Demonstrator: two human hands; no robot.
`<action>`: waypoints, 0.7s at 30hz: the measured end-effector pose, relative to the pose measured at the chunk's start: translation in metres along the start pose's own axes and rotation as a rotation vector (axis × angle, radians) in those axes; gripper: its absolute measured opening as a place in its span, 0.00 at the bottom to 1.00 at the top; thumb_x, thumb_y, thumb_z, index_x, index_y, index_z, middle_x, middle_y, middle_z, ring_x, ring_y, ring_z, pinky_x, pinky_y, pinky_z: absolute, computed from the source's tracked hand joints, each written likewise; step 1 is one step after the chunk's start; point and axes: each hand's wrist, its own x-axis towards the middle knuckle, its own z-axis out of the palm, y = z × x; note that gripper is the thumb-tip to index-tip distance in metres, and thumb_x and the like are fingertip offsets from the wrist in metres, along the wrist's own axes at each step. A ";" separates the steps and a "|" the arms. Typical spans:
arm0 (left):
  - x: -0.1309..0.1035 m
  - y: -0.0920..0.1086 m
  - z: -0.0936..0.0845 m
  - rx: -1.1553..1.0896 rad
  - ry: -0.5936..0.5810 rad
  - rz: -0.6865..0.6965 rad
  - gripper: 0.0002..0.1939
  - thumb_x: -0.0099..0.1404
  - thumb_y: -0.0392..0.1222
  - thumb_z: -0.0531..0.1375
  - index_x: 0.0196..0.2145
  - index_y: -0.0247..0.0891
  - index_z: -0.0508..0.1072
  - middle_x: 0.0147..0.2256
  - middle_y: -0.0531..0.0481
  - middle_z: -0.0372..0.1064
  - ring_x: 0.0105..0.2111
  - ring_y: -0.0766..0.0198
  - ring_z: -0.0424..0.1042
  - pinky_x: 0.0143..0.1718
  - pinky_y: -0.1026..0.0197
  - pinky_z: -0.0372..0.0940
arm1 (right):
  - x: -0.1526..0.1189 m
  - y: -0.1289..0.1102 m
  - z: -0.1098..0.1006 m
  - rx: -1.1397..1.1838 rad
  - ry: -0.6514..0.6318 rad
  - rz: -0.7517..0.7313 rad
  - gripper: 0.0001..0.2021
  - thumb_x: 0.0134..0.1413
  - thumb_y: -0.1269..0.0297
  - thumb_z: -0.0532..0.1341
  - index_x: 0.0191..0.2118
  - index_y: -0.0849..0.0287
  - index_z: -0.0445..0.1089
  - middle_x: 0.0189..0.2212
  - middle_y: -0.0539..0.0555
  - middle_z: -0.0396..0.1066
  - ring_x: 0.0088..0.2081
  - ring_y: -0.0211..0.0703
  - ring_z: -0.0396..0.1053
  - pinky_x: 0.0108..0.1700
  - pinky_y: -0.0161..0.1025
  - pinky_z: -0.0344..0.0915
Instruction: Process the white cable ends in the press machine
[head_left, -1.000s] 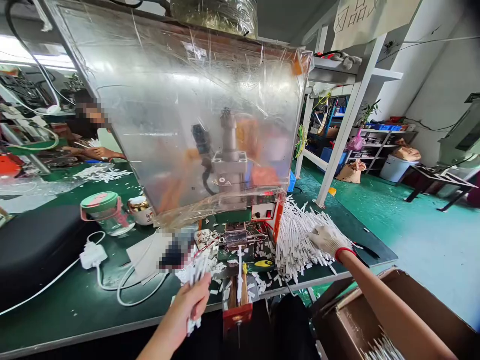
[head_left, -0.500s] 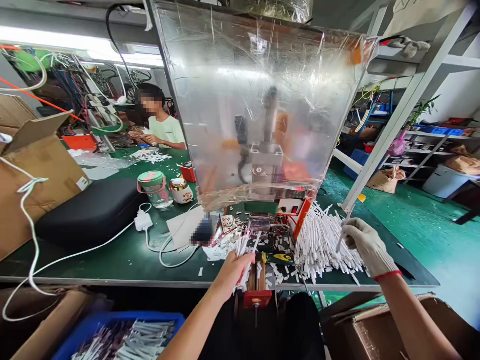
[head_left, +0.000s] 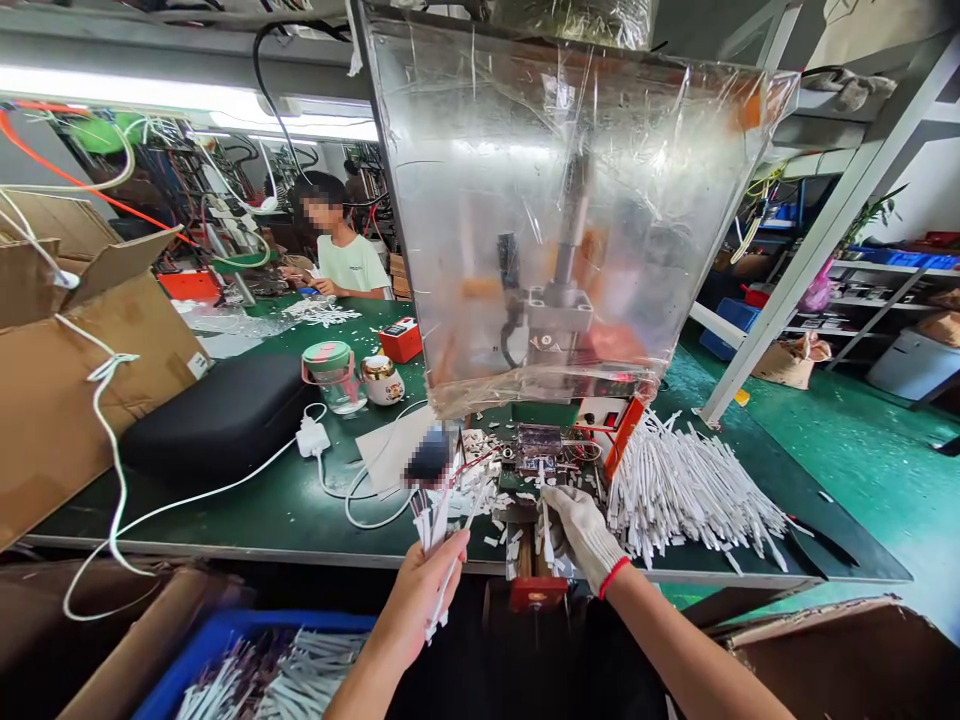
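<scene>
My bare left hand [head_left: 429, 588] is closed round a small bundle of thin white strips [head_left: 430, 528], with darker ends showing at the top. In a white knit glove with a red cuff, my right hand [head_left: 586, 532] pinches one white strip [head_left: 545, 500], its far end at the small metal fixture [head_left: 537, 450] of a bench machine. Beneath that hand lies a narrow rail with a red end block [head_left: 538, 594]. To the right, a large heap of white strips [head_left: 686, 490] covers the green table. A hazy plastic shield [head_left: 570, 230] hangs in front of the machine.
White scraps [head_left: 480, 490] litter the table around the fixture. A jar with a green lid [head_left: 335, 378], a small white pot [head_left: 382, 380] and a black case [head_left: 217, 420] stand left. A blue bin [head_left: 184, 650] of strips sits below. Another person [head_left: 349, 262] works behind.
My right hand has moved left from the heap to the fixture with a strip. My left hand has drawn back left from the rail with its bundle. The view has shifted slightly left.
</scene>
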 end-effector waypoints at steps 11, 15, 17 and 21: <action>-0.003 -0.004 -0.001 0.097 -0.079 0.012 0.27 0.51 0.64 0.69 0.20 0.41 0.62 0.13 0.63 0.46 0.14 0.74 0.41 0.15 0.68 0.38 | 0.010 0.003 0.002 0.025 0.011 0.040 0.18 0.49 0.47 0.62 0.25 0.55 0.59 0.12 0.46 0.61 0.11 0.35 0.57 0.13 0.33 0.53; -0.005 0.004 -0.001 0.253 -0.162 0.033 0.29 0.53 0.68 0.66 0.20 0.40 0.62 0.13 0.61 0.52 0.14 0.73 0.47 0.15 0.67 0.43 | -0.002 -0.017 -0.009 -0.187 0.004 -0.076 0.20 0.54 0.44 0.62 0.29 0.56 0.59 0.15 0.43 0.58 0.13 0.33 0.55 0.14 0.32 0.53; -0.004 0.010 -0.002 0.358 -0.239 0.036 0.30 0.54 0.70 0.65 0.21 0.40 0.63 0.14 0.60 0.54 0.14 0.72 0.49 0.15 0.67 0.46 | -0.015 -0.036 -0.017 -0.340 -0.066 -0.164 0.20 0.56 0.43 0.61 0.33 0.57 0.62 0.19 0.44 0.60 0.15 0.31 0.57 0.16 0.30 0.54; 0.000 0.020 0.003 0.552 -0.442 0.048 0.28 0.56 0.69 0.64 0.26 0.39 0.67 0.18 0.58 0.59 0.17 0.70 0.55 0.17 0.67 0.51 | -0.048 -0.068 -0.025 -0.511 -0.393 -0.197 0.16 0.60 0.49 0.60 0.37 0.59 0.69 0.25 0.48 0.67 0.21 0.31 0.61 0.21 0.29 0.56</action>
